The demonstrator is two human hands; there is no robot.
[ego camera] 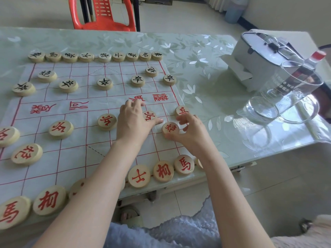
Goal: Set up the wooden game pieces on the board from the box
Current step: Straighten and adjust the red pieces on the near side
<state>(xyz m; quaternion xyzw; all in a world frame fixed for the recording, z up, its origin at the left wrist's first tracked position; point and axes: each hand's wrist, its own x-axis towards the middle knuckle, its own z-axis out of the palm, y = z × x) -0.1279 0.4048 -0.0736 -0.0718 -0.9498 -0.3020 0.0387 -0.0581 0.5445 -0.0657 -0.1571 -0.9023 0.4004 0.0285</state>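
**HAND AND PIECE STATUS: RED SIDE, RIGHT WING**

The board [75, 158] lies flat on the table [206, 77]. Both hands work over its near right quarter, close together but not touching.

Right hand [192, 135]: thumb and index finger pinch the cannon [171, 128] by its rim, thumb on the near edge and index on the far right edge. The cannon lies flat and face up, just inside the right border line.

Left hand [133, 124]: palm down, fingers reaching toward the river text, thumb extended against the near edge of a soldier [150, 115]. Whether the hand grips this piece cannot be told.

Piece positions (red marks near, black marks far):
- An edge soldier [181, 110] lies on the right border, just beyond the right hand's fingertips.
- The left cannon [26, 153] lies near the left border.
- The red back row [138, 176] runs along the near edge, partly hidden by both forearms.
- The black back row [104, 57] runs along the far edge, nine pieces side by side.
- Black soldiers [104, 83] and black cannons [47, 75] lie in front of it.

Off the board, to the right, stand a glass jug [286, 93] and a white appliance [259, 56]. A red chair [103, 15] stands beyond the table.
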